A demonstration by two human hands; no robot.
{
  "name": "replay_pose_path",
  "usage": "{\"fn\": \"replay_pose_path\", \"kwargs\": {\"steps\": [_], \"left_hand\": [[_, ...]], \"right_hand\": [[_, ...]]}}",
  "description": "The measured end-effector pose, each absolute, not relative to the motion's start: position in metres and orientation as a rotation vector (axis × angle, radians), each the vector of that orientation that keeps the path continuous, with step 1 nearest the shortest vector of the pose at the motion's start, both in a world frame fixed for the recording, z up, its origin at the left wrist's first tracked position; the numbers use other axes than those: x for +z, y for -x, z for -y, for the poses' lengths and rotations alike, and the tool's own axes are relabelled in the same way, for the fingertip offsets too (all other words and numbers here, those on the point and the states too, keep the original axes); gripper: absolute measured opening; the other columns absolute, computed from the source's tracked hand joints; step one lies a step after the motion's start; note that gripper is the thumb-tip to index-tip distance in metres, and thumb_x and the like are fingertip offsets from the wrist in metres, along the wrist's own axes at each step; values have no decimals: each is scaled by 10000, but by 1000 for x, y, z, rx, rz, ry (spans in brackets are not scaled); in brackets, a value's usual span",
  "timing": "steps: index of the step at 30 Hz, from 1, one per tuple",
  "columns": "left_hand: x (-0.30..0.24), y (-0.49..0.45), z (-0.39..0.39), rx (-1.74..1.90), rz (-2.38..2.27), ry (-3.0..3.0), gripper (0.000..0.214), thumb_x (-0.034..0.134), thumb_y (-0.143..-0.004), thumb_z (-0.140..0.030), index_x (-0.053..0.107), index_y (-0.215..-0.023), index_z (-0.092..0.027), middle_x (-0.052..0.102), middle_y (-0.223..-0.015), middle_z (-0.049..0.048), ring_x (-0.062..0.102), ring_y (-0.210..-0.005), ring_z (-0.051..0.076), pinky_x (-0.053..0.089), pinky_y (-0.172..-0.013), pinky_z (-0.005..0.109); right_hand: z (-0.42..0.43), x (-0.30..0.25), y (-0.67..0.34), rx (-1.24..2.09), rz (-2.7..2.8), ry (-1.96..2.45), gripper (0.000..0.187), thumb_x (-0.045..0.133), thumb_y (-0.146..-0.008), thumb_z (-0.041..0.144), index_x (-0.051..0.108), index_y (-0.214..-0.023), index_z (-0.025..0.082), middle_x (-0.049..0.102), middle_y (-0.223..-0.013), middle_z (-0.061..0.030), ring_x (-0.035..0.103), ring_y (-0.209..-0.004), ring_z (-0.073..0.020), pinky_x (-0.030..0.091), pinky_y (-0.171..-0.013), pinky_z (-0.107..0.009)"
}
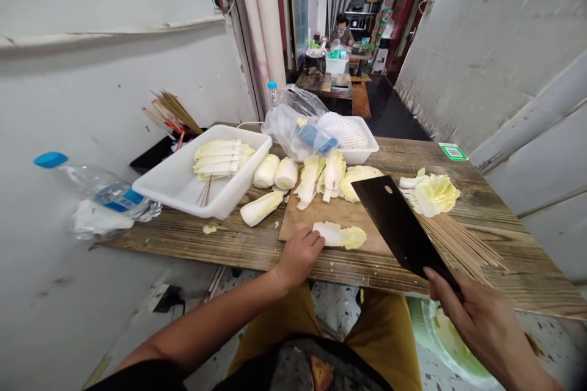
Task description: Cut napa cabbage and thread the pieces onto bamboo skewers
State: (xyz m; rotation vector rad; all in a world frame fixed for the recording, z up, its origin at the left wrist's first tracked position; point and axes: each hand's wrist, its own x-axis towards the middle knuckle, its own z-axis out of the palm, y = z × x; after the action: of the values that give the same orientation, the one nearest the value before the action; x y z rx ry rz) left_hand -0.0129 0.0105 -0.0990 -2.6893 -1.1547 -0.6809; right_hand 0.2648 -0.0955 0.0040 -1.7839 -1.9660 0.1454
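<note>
My right hand (477, 317) grips the handle of a black cleaver (397, 226), its broad blade raised and tilted over the wooden cutting board (321, 214). My left hand (300, 253) rests on the board's near edge, fingers curled against a piece of napa cabbage (342, 235) lying flat there. More cut cabbage pieces (321, 177) lie at the board's far end. A loose leafy cabbage piece (433, 192) sits to the right.
A white tray (183, 186) holds skewered cabbage at left. A bundle of bamboo skewers (458, 244) lies on the wooden table (504, 281). A white basin (362, 143), plastic bags and water bottles (101, 192) stand behind. A person sits far back.
</note>
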Motion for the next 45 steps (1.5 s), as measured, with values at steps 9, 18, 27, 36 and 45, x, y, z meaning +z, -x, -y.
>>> {"fn": "replay_pose_path", "kwargs": {"steps": [9, 18, 27, 36, 45], "left_hand": [[-122, 3, -23, -1033, 956, 2561, 252, 370, -920, -153, 612, -986, -133, 616, -1008, 127, 566, -945, 202, 527, -777, 365], [-133, 4, -23, -1113, 988, 2636, 262, 392, -907, -142, 594, -1068, -98, 607, -1033, 163, 533, -1020, 230, 526, -814, 404], [-133, 4, -24, -1143, 1001, 2694, 266, 394, -900, -138, 605, -1057, -98, 608, -1032, 156, 545, -999, 226, 528, -817, 398], [-130, 5, -24, -1156, 1024, 2707, 281, 370, -915, -151, 600, -1069, -107, 611, -1041, 159, 542, -1024, 218, 528, -821, 398], [-130, 6, -25, -1158, 1041, 2735, 302, 357, -916, -163, 604, -1083, -112, 611, -1038, 160, 540, -1035, 228, 530, -814, 407]], "right_hand": [[52, 11, -237, 171, 2463, 1796, 384, 331, -952, 374, 588, -718, 211, 633, -564, -28, 622, -513, -185, 361, -482, -269], [43, 3, -245, 204, 2566, 1820, 383, 347, -949, 353, 576, -681, 204, 631, -550, -32, 613, -491, -182, 332, -471, -270], [40, -4, -249, 224, 2602, 1796, 423, 316, -956, 386, 594, -705, 190, 648, -573, -47, 627, -514, -183, 351, -487, -276], [41, 0, -251, 298, 2580, 1788, 432, 287, -963, 389, 605, -748, 190, 655, -593, -39, 629, -507, -178, 390, -482, -279], [31, -7, -261, 233, 2614, 1720, 446, 323, -952, 430, 616, -712, 195, 652, -561, -26, 625, -483, -170, 377, -468, -272]]}}
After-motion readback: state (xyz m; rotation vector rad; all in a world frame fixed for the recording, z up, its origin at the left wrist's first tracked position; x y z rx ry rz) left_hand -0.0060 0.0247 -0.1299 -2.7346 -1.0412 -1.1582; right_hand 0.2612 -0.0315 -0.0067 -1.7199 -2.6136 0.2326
